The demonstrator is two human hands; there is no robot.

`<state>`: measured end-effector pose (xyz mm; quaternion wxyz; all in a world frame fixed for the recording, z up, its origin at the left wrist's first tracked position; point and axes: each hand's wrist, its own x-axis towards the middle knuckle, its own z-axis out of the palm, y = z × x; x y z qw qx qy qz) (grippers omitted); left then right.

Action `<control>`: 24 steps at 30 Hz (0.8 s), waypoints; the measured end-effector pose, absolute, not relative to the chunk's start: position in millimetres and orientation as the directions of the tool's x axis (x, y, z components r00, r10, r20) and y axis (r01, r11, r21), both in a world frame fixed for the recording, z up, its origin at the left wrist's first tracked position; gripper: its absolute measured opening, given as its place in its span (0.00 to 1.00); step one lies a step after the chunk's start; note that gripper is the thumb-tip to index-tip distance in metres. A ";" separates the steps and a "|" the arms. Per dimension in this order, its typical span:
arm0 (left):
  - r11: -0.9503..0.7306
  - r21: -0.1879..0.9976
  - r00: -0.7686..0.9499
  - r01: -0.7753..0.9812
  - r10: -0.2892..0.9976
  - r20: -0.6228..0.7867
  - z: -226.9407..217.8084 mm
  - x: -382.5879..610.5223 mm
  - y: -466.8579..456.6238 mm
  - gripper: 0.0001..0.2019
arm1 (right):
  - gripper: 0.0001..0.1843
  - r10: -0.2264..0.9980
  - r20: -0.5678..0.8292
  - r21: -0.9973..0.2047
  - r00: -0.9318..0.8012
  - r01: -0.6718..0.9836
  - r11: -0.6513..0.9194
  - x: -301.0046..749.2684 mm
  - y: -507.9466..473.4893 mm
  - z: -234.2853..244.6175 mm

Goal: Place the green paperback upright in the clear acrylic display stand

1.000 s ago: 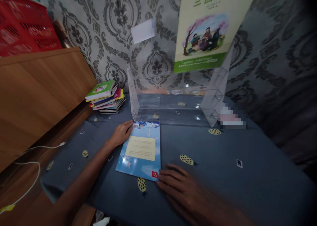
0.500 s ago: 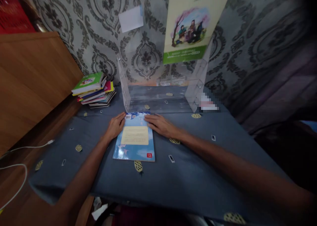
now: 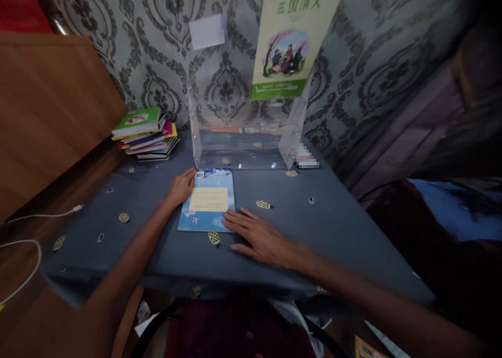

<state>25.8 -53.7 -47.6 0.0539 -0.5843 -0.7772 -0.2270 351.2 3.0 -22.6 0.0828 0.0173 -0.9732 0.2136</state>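
A blue book with a pale yellow text panel lies closed and flat on the table, its barcode at the far end. My left hand rests on the cloth with its fingers stretched along the book's upper left edge. At the lower right corner of the book is my right hand, palm down with its fingers spread. Its fingertips lie over that corner, while the thumb is apart from the book. Neither hand grips anything. Just beyond the book stands a clear plastic rack.
A pile of books sits at the back left beside a wooden cabinet. Upright above the rack is a green and cream book. The table wears a dark blue cloth. A white cable runs at the left.
My right hand has slid from the book's upper right edge toward me, to its lower right corner, with fingers more spread. My left hand stays at the upper left edge. The view has shifted slightly.
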 end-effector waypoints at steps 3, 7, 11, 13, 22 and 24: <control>0.222 0.270 -0.310 0.937 0.882 0.353 -45.5 37.3 -61.9 0.21 | 0.36 0.027 0.160 -0.453 -0.987 -0.049 0.890 362.1 -7.0 -19.4; 0.202 0.246 -0.284 0.948 0.887 0.364 -44.8 59.5 -80.5 0.21 | 0.38 0.023 0.159 -0.478 -0.987 -0.056 0.877 383.3 -22.2 -17.4; 0.160 0.234 -0.242 0.959 0.892 0.381 -46.1 90.3 -103.4 0.22 | 0.38 -0.005 0.172 -0.411 -0.985 -0.077 0.908 416.3 -47.1 -24.8; 0.138 0.229 -0.221 0.964 0.894 0.391 -48.2 107.5 -115.6 0.22 | 0.31 -0.007 0.246 -0.353 -0.969 -0.096 0.931 432.1 -59.4 -32.4; 0.043 0.430 -0.232 0.902 0.888 0.398 -56.8 148.7 -156.5 0.21 | 0.15 -0.137 0.605 -0.235 -0.784 -0.341 0.911 452.8 -68.2 -2.5; -0.012 0.547 -0.222 0.837 0.906 0.360 -48.5 149.3 -158.5 0.21 | 0.15 -0.111 0.606 -0.305 -0.787 -0.359 0.882 450.1 -62.7 16.6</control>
